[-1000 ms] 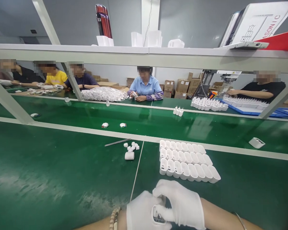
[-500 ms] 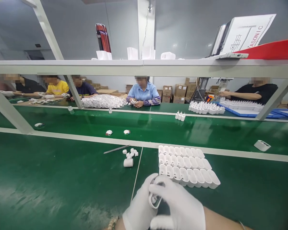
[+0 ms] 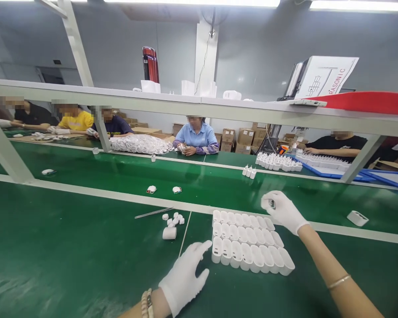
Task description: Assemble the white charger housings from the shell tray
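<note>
Three rows of white cases (image 3: 256, 257) are standing on the near green table (image 3: 86, 247), right of its pale seam, open mouths facing up. Each oval is running its long axis roughly near to far, the right-hand ones slanting rightward at their near ends; the rows are running left to right. Cases toward the left are showing dark slots inside, those toward the right white walls. The gloved left hand (image 3: 185, 276) is hanging just left of the near row, thumb and fingers spreading apart; whether a fingertip is touching the end case cannot be told. The gloved right hand (image 3: 283, 211) is hovering near the rows' far right end, thumb and fingers curling toward each other; whether they are clamping anything cannot be told. A lone white case (image 3: 357, 218) is lying farther right on the green strip (image 3: 212, 190), its long axis running roughly left to right. On the far bench, a blue tray (image 3: 321, 170) is holding upright white pieces. On the shelf (image 3: 119, 99), a white box (image 3: 321, 79) is bearing red letters reading "RASONIC"; labels on the far cardboard boxes (image 3: 245, 138) are appearing too small to read.
</note>
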Demonstrator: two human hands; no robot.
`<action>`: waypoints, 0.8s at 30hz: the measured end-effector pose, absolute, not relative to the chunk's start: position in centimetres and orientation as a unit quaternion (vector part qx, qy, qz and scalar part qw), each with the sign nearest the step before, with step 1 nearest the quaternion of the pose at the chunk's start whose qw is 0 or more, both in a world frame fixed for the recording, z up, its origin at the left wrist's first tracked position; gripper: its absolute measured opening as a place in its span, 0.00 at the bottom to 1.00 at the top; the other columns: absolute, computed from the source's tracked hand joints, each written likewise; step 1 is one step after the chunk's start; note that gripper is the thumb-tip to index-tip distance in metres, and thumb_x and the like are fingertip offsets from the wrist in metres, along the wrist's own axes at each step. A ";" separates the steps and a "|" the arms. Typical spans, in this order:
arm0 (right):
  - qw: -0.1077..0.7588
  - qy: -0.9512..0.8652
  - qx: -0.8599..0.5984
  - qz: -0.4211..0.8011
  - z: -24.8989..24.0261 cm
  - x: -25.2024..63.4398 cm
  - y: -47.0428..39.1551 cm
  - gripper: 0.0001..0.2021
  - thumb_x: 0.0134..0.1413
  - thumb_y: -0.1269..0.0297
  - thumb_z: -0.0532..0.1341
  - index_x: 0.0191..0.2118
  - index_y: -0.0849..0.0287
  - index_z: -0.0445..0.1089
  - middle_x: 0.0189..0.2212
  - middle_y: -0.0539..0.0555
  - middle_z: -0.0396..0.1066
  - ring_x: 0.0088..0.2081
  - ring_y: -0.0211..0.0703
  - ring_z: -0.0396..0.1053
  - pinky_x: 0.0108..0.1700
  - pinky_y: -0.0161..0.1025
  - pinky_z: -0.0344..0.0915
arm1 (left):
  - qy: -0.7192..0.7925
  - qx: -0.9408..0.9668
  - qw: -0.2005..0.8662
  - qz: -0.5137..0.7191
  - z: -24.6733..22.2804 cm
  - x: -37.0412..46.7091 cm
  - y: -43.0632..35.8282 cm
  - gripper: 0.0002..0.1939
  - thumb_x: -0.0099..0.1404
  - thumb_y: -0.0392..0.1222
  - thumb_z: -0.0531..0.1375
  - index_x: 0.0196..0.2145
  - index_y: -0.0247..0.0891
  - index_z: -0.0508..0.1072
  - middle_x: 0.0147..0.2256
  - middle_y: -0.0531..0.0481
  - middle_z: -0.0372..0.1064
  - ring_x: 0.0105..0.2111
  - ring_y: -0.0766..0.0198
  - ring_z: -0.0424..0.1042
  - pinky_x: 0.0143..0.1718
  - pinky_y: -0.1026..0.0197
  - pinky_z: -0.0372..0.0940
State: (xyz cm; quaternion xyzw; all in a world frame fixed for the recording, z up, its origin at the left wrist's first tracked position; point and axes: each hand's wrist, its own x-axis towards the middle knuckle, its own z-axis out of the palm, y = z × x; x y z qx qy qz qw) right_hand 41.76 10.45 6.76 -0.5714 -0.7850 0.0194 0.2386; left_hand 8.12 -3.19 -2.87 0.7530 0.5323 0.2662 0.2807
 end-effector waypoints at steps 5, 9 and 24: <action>0.189 -0.716 -0.672 -0.022 -0.2 48.7 15.3 0.10 0.61 0.74 0.57 0.46 0.66 0.73 0.53 0.63 0.69 0.51 0.48 0.71 0.55 0.47 0.66 | 0.516 0.787 0.257 0.220 -1.7 8.9 -3.2 0.31 0.60 0.32 0.57 0.60 0.51 0.65 0.53 0.46 0.66 0.50 0.52 0.69 0.54 0.48 0.66; 0.161 -0.695 -0.699 -0.055 -4.0 50.2 16.3 0.19 0.65 0.72 0.52 0.58 0.67 0.68 0.65 0.68 0.55 0.58 0.51 0.67 0.58 0.45 0.65 | 0.527 0.798 0.222 0.189 -1.2 9.6 -3.2 0.16 0.65 0.34 0.54 0.48 0.44 0.73 0.48 0.44 0.69 0.48 0.50 0.69 0.50 0.48 0.67; 0.097 -0.808 -0.581 -0.019 6.0 26.3 18.3 0.16 0.65 0.56 0.59 0.53 0.60 0.68 0.50 0.57 0.71 0.46 0.46 0.71 0.50 0.49 0.69 | 0.495 0.701 0.402 0.320 -2.8 8.4 -2.4 0.04 0.63 0.43 0.61 0.37 0.48 0.71 0.45 0.51 0.68 0.38 0.59 0.70 0.36 0.59 0.64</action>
